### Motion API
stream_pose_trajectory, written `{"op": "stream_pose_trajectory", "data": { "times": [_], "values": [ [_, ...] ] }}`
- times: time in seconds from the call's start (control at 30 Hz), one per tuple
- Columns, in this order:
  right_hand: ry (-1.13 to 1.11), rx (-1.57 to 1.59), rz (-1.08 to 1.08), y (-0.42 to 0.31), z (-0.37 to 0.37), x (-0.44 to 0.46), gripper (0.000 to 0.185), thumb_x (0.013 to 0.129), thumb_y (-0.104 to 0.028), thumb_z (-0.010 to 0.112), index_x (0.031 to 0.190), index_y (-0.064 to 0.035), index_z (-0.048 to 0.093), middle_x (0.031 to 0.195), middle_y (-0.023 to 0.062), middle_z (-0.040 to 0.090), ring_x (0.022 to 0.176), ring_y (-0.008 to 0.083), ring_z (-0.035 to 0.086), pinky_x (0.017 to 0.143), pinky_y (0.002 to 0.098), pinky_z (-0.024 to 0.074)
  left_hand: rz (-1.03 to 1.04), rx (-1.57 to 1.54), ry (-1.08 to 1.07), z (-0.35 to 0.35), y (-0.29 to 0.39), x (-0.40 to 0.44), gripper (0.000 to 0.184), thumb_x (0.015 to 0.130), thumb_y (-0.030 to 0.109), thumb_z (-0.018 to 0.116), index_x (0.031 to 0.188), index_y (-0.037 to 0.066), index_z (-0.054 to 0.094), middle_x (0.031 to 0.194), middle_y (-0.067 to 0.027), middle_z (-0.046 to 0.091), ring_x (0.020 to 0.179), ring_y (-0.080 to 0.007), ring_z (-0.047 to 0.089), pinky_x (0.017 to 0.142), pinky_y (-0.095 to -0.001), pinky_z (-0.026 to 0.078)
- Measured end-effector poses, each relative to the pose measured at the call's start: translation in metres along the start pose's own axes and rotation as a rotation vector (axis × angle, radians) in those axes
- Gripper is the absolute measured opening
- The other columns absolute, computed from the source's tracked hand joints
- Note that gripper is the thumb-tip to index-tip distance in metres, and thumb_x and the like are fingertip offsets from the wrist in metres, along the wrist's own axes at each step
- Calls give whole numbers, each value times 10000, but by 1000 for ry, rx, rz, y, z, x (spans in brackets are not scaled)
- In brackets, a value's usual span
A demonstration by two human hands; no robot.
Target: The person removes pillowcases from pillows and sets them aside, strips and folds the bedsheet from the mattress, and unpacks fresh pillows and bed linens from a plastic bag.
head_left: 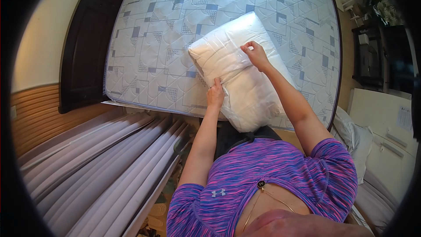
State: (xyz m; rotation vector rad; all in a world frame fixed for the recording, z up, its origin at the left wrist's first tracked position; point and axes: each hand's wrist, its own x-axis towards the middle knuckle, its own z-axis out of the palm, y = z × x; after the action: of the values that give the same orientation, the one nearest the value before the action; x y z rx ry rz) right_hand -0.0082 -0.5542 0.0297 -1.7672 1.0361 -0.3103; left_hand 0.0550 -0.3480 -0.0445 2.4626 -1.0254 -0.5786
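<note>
A white, puffy bundle in what looks like clear plastic wrap (252, 90) lies tilted across the near edge of a patterned mattress (162, 26), its lower end close to my body. My left hand (215, 93) is closed on the wrap at the bundle's left side. Over the upper right part of the bundle, my right hand (255, 55) pinches a bit of the clear plastic between thumb and fingers.
Grey-lilac curtains (105, 162) hang at the lower left beside a dark headboard (90, 39). At the right are a white cabinet (386, 127), a pale pillow (357, 140) and a dark shelf unit (368, 57) with a plant (388, 12) near it.
</note>
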Motion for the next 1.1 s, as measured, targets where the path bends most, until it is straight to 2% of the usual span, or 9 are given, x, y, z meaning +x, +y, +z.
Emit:
{"op": "stream_pose_trajectory", "data": {
  "times": [0.07,0.23,0.33,0.43,0.6,0.83,0.9,1.0,1.1],
  "values": [
    [-114,89,98,-21,-11,-15,268,735,-300,633,791,-63,519,528,1,483,421,47,371,394,218,291,10,-13,-7,-1,-5,2,224,763,66,440,964,87,345,786,-209,585,705,-397,562,602,-480,434],
    [-140,117,48,-29,-23,-36,279,682,-246,691,809,-61,525,525,-11,481,444,43,370,413,205,274,29,-53,-54,-7,-11,0,213,762,73,439,956,85,351,756,-216,583,694,-407,560,590,-494,424],
    [-278,-342,-158,-32,-24,-36,355,657,-185,682,951,-69,520,581,53,525,506,157,482,487,289,388,-67,-95,-154,-23,7,12,225,742,85,486,949,80,398,828,-201,570,759,-382,546,639,-457,425],
    [-242,-645,-357,-14,-4,-30,400,666,-121,633,1038,-85,490,629,108,555,616,268,562,554,370,438,376,-105,306,-46,42,33,319,695,111,567,987,72,444,893,-170,519,834,-328,500,699,-396,407],
    [-414,-1007,-181,-22,13,-15,373,675,-45,499,1044,-102,511,811,153,597,753,315,578,631,413,458,436,151,248,-39,58,82,495,598,127,646,1065,81,488,903,-91,465,852,-253,450,721,-345,394],
    [-672,-989,-191,-22,4,9,161,681,-98,505,822,-39,555,785,135,605,708,302,595,631,393,480,616,83,167,-54,53,81,415,604,129,636,1011,153,557,914,-42,475,847,-229,451,708,-342,398],
    [-749,-753,107,-49,-4,6,204,661,-81,484,841,-61,578,714,136,599,638,286,572,615,379,455,703,-23,155,-60,56,80,349,633,130,618,978,165,578,945,-35,492,871,-225,458,719,-341,398],
    [-846,-771,-238,-11,-13,7,114,658,-122,503,706,-36,560,632,131,578,570,272,542,570,356,433,776,31,197,-55,50,84,262,681,127,588,943,139,588,913,-29,525,859,-225,474,718,-329,407],
    [-632,-490,-223,-20,-23,-16,133,641,-147,506,602,-20,522,567,141,533,523,277,510,527,359,400,777,-108,292,-36,43,92,197,712,106,555,907,105,585,804,-40,551,753,-233,501,676,-323,425]
  ]
}}
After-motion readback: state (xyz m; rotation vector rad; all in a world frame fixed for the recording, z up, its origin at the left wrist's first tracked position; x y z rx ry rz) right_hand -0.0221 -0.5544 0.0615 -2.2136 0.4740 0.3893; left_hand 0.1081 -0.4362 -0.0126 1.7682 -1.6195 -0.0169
